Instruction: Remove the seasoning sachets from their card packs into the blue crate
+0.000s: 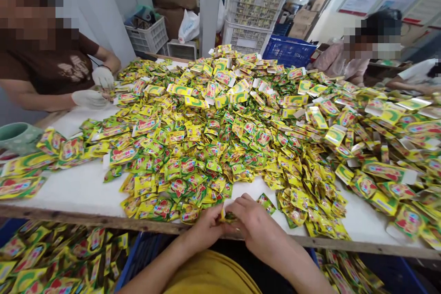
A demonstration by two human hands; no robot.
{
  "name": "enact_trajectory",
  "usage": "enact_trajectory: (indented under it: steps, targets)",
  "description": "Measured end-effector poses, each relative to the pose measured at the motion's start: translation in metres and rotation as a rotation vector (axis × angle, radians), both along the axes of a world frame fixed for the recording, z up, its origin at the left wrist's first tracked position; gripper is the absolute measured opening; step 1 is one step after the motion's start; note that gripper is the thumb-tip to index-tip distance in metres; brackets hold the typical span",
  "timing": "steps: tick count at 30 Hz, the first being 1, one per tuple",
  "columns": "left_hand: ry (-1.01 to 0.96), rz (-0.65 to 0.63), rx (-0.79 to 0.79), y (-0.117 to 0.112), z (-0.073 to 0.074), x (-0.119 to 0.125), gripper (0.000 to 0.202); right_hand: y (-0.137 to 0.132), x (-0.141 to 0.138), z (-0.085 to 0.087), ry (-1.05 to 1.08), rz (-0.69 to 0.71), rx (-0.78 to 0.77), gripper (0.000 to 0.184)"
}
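A big heap of small yellow-green sachets (220,133) covers the white table (82,190). My left hand (206,228) and my right hand (253,221) meet at the table's near edge, fingers curled and pinched together around a sachet (228,215) that shows only partly between them. Another loose sachet (267,202) lies just beyond my right hand. Larger flat packs (193,101) lie on top of the heap farther back.
A person in a brown shirt at the left works with white-gloved hands (90,98). A second person (347,57) sits at the far right. A green cup (19,137) stands at the left edge. A blue bin of sachets (55,257) sits below. Stacked crates (255,4) stand behind.
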State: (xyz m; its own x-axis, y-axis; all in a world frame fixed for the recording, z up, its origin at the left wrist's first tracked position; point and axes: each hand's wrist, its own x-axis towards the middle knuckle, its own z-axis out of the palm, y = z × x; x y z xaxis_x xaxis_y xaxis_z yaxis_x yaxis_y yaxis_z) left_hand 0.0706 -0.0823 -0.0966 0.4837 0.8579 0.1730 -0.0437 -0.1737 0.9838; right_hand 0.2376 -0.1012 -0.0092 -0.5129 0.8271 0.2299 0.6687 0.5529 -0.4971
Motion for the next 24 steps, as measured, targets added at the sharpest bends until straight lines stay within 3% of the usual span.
enact_trajectory:
  steps: [3, 5, 7, 11, 15, 18, 20, 22, 24]
  targets:
    - [-0.052, 0.004, -0.044, 0.001, 0.000, -0.002, 0.037, 0.003, -0.001, -0.018, 0.206, -0.179, 0.126, 0.016]
    - [-0.062, -0.005, -0.051, 0.002, 0.001, -0.003, 0.038, 0.004, -0.001, -0.025, 0.250, -0.177, 0.240, 0.003]
    - [-0.056, -0.006, -0.043, 0.002, 0.001, -0.003, 0.040, 0.003, -0.002, -0.027, 0.164, -0.116, 0.283, 0.011]
    - [0.007, 0.002, -0.025, 0.001, 0.002, -0.005, 0.041, -0.004, 0.001, -0.027, 0.008, -0.044, 0.153, 0.021]
    - [0.011, -0.002, -0.057, -0.005, 0.013, -0.014, 0.043, -0.009, 0.008, -0.039, 0.495, -0.260, 0.010, 0.024]
    - [0.026, -0.014, -0.075, -0.008, 0.025, -0.020, 0.041, -0.009, 0.004, -0.056, 0.819, -0.303, -0.381, 0.033]
    - [0.081, -0.022, -0.012, -0.006, 0.031, -0.020, 0.037, -0.007, -0.002, -0.065, 0.890, -0.263, -0.522, 0.032]
    - [0.127, 0.031, 0.058, 0.000, 0.033, -0.019, 0.032, -0.003, -0.009, -0.067, 0.900, -0.246, -0.447, 0.027]
    - [0.133, 0.175, 0.086, 0.006, 0.032, -0.017, 0.027, 0.003, -0.013, -0.064, 0.907, -0.218, -0.329, 0.025]
